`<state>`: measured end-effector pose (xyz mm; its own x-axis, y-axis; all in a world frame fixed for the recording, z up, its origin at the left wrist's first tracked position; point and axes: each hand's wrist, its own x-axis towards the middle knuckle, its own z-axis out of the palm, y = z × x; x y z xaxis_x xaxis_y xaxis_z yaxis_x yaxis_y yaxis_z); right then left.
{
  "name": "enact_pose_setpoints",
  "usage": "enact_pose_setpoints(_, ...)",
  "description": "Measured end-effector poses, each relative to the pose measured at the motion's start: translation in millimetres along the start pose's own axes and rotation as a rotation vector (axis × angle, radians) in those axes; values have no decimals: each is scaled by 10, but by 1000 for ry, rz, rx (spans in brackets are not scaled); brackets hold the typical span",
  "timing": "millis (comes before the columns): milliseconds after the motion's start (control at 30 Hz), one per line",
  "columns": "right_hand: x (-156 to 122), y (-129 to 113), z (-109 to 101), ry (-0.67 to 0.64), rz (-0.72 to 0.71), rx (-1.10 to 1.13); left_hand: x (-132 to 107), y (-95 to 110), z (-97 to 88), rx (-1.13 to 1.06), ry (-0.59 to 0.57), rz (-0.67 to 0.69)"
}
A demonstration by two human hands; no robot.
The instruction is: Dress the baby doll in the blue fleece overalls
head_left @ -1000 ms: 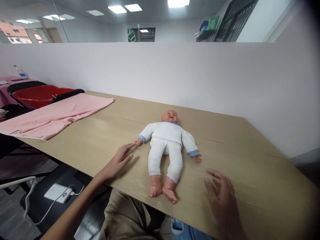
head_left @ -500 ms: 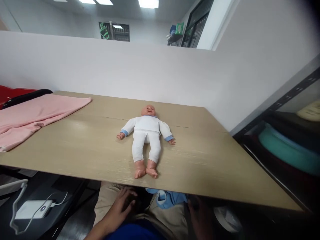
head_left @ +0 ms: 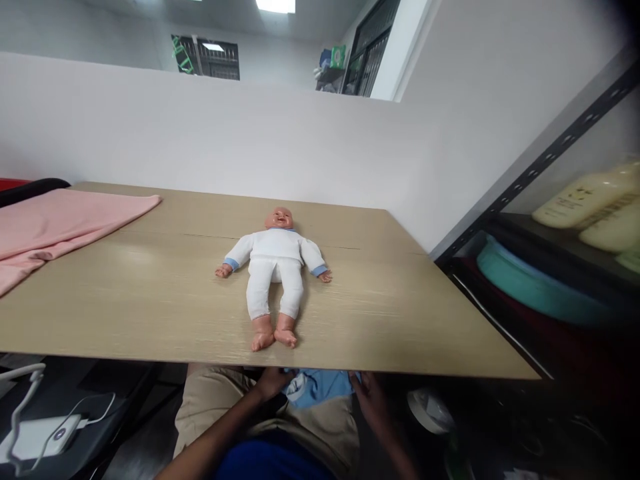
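Observation:
On my lap, just below the table's front edge, lies a small light-blue garment (head_left: 323,389) with a white patch at its left side. My left hand (head_left: 275,383) is at the garment's left end, fingers closed on it and partly hidden by the table edge. At the opposite end my right hand (head_left: 367,392) pinches the garment's edge. A baby doll (head_left: 276,247) lies on its back on the table, head away from me, arms spread. It wears a white top with blue cuffs and white trousers; its feet are bare.
Pink cloth (head_left: 75,217) covers the table's left side. The wooden table (head_left: 150,300) meets a white wall behind. A shelf at the right holds a teal basin (head_left: 535,283) and cream bottles (head_left: 585,200). A white power bank (head_left: 43,435) with a cable lies on a black surface at lower left.
My left hand has moved right to the garment, and my right hand has come to its right edge. The camera view has turned slightly right. The doll stays where it lay.

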<state>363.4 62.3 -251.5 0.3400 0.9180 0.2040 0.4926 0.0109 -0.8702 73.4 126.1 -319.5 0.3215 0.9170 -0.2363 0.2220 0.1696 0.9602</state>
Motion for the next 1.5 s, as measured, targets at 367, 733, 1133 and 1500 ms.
enact_pose_setpoints(367, -538, -1253, -417, -344, -182, 161, -1636, 715, -1059, 450, -203, 10)
enact_pose_setpoints(733, -575, -2470, -65, -307, -221, 101, -1828, 1943, -523, 434, 3, 746)
enact_pose_setpoints(1133, -371, -2567, -452, -616, -445, 121, -1894, 2034, -669, -244, -40, 332)
enact_pose_setpoints(1500, -63, -2796, -484, -699, -427, 86, -1775, 2542, -1246, 440, -132, 351)
